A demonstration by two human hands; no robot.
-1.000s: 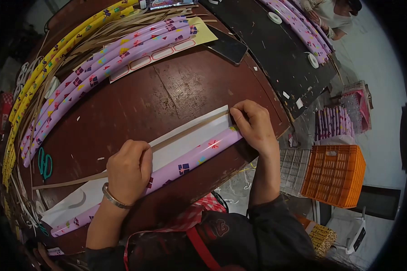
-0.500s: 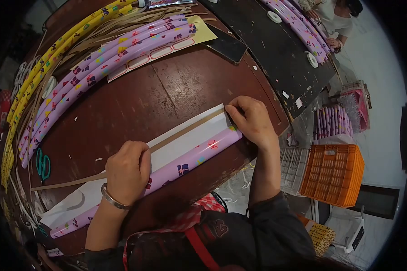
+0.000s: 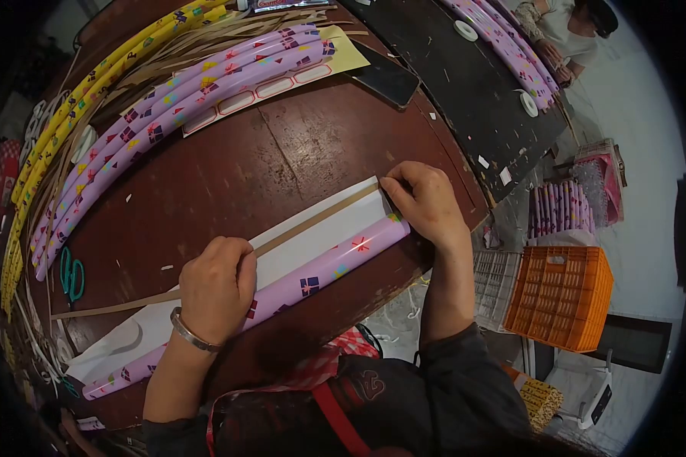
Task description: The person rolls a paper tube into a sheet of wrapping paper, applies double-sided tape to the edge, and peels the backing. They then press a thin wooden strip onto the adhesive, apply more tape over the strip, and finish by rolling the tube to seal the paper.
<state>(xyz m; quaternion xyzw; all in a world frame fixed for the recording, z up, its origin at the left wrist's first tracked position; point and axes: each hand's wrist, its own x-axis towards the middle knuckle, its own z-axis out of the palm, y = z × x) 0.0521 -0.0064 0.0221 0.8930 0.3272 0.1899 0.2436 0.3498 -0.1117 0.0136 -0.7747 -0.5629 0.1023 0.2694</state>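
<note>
A purple gift-wrap roll (image 3: pixel 347 255) lies slantwise on the table, its white inner side turned up along the far edge. Across that white side runs a narrow brown strip (image 3: pixel 305 226), whose loose tail stretches left beyond the paper. My left hand (image 3: pixel 215 293) is closed on the strip near the middle of the roll, knuckles up, hiding its fingertips. At the right end, my right hand (image 3: pixel 427 202) pinches the strip's end against the paper edge. The thumb and forefinger are pressed together there.
Several purple rolls (image 3: pixel 160 126) and yellow rolls (image 3: pixel 76 91) lie at the far left beside brown strips. Green scissors (image 3: pixel 72 276) are left of my left hand. A dark phone (image 3: pixel 389 80) lies behind. An orange crate (image 3: pixel 560 297) stands right; another person (image 3: pixel 564 46) is at upper right.
Both my hands stay in place on the strip and paper. The view shifts very slightly. At upper right, the other person's hands have moved closer together.
</note>
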